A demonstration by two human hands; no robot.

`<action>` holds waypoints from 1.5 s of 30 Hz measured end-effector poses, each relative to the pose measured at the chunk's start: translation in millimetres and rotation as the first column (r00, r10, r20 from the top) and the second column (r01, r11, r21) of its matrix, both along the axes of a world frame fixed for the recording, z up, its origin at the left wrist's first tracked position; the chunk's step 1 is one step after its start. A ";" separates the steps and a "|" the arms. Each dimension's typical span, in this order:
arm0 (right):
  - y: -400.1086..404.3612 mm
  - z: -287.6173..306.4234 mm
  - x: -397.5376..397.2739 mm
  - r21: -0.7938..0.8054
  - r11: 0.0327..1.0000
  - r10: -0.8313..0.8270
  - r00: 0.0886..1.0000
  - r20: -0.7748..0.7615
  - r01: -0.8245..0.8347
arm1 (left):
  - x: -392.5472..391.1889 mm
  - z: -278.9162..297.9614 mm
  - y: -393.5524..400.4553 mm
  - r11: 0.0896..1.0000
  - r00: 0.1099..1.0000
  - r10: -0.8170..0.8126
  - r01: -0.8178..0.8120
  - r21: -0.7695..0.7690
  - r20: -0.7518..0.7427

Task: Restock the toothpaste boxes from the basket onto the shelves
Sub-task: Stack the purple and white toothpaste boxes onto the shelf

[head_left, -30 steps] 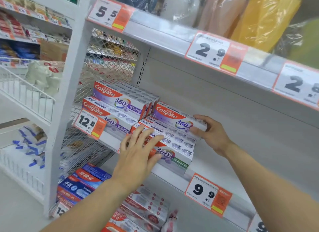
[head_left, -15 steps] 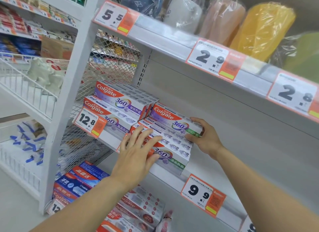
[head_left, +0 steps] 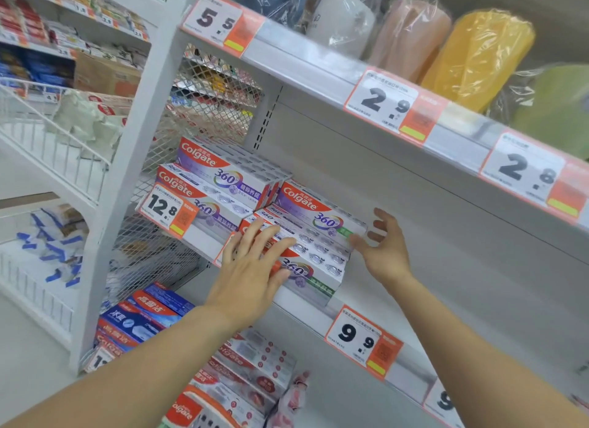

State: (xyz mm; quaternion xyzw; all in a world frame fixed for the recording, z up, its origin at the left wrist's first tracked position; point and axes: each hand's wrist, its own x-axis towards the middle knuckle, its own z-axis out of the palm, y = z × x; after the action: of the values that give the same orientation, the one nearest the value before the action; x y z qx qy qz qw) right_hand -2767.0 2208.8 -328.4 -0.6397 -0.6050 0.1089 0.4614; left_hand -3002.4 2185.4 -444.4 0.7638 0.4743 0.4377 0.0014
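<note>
Toothpaste boxes (head_left: 306, 246) between both hands, shelved

The middle shelf (head_left: 446, 268) lies bare toward three o'clock of the stacked toothpaste boxes (head_left: 306, 233), which block its nine o'clock end, with the upper shelf (head_left: 302, 67) overhead at twelve.

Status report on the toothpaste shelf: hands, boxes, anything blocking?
Left hand flat on front purple-and-white Colgate 360 toothpaste box stack, fingers spread. Right hand open at the stack's right end, thumb touching. White metal shelf to the right bare, nothing blocking.
</note>
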 end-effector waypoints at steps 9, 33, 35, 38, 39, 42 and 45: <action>-201.5 -52.1 -44.0 0.161 0.964 0.215 0.977 -0.009 -0.210 | 3.7 16.7 -32.3 0.988 0.981 0.122 -0.135 0.078 0.150; -301.0 -339.1 -58.8 -0.810 0.418 0.582 0.806 -0.109 -0.412 | -43.0 -214.5 -260.7 0.538 0.957 -0.188 -0.088 -0.838 -0.221; -306.6 -344.3 -65.0 -0.813 0.421 0.643 0.764 -0.045 -0.402 | -43.8 -217.6 -264.7 0.536 0.962 -0.180 -0.078 -0.841 -0.204; -304.1 -341.5 -65.1 -0.841 0.443 0.697 0.709 0.105 -0.311 | -45.3 -212.1 -260.7 0.601 0.958 -0.189 -0.062 -0.797 -0.217; -301.7 -339.6 -63.3 -0.849 0.440 0.712 0.690 0.133 -0.291 | -46.0 -206.6 -256.8 0.686 0.954 -0.174 -0.059 -0.726 -0.242; -299.9 -339.4 -59.4 -0.854 0.423 0.711 0.695 0.105 -0.304 | -52.0 -185.9 -239.0 0.896 0.946 0.040 -0.176 -0.407 -0.323; -305.7 -341.5 -59.1 -0.830 0.439 0.671 0.740 0.047 -0.345 | -68.2 -174.9 -216.4 0.771 0.865 0.270 -0.457 -0.443 -0.422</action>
State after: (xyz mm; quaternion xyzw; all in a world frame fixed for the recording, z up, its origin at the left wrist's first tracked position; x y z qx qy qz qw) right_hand -2826.1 1903.1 -669.8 -0.5627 -0.7369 0.3722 -0.0424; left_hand -3070.7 1969.1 -619.3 0.6878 0.7098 0.1454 0.0450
